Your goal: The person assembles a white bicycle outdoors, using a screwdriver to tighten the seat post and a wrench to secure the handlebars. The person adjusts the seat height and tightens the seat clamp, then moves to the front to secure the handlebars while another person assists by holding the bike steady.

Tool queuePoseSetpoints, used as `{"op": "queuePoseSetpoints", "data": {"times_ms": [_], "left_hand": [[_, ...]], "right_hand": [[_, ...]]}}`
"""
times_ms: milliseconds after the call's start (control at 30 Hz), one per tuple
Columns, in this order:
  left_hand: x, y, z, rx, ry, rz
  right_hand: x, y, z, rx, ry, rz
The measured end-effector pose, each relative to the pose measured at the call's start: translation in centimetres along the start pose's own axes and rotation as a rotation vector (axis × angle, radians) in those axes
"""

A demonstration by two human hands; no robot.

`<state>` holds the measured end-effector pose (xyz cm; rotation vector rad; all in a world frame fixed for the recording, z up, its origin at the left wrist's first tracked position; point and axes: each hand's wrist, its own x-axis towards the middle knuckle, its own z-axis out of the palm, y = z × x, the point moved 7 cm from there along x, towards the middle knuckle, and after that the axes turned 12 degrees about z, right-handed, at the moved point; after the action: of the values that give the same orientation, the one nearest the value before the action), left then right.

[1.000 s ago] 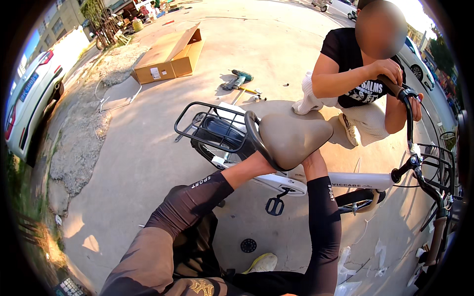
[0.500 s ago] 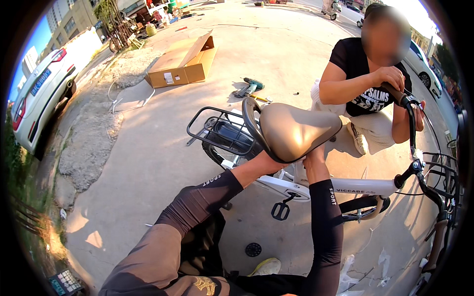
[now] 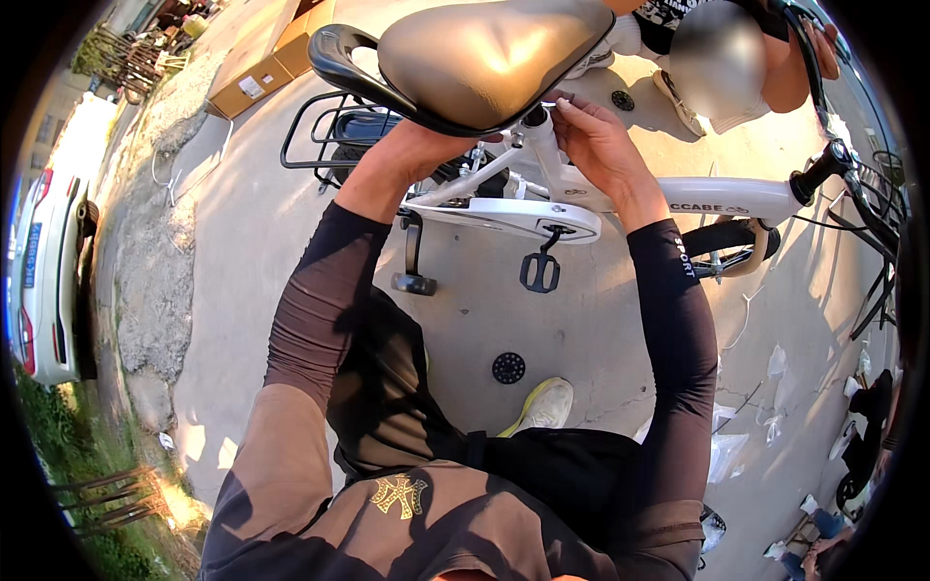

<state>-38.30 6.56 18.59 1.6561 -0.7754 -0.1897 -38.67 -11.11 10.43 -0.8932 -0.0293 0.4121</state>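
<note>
The white bike (image 3: 717, 198) stands on the pavement with its saddle (image 3: 489, 53) already on the seat post (image 3: 538, 136). Fastening looks unfinished: left hand (image 3: 412, 155) grips beneath the saddle, right hand (image 3: 596, 136) pinches the post clamp.

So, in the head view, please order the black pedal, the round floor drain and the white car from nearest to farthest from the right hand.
From the right hand:
1. Black pedal, just below it.
2. Round floor drain, lower on the pavement.
3. White car, far left edge.
</note>
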Motion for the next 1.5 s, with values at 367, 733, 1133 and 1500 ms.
{"op": "queuePoseSetpoints", "data": {"times_ms": [367, 733, 1133, 1500], "left_hand": [[-0.8, -0.9, -0.1, -0.194, 0.002, -0.126], [-1.1, -2.6, 1.4, -0.112, -0.051, -0.122], [-1.8, -2.5, 2.7, 0.19, 0.265, 0.161], [-3.5, -5.2, 4.7, -0.768, -0.051, -0.562]], "right_hand": [[0.7, -3.0, 3.8, -0.448, 0.232, -0.295], [2.4, -3.7, 3.6, -0.74, 0.324, -0.254], [2.5, -3.4, 5.3, -0.434, 0.247, -0.19], [4.0, -0.9, 1.7, -0.184, 0.083, 0.049]]}}
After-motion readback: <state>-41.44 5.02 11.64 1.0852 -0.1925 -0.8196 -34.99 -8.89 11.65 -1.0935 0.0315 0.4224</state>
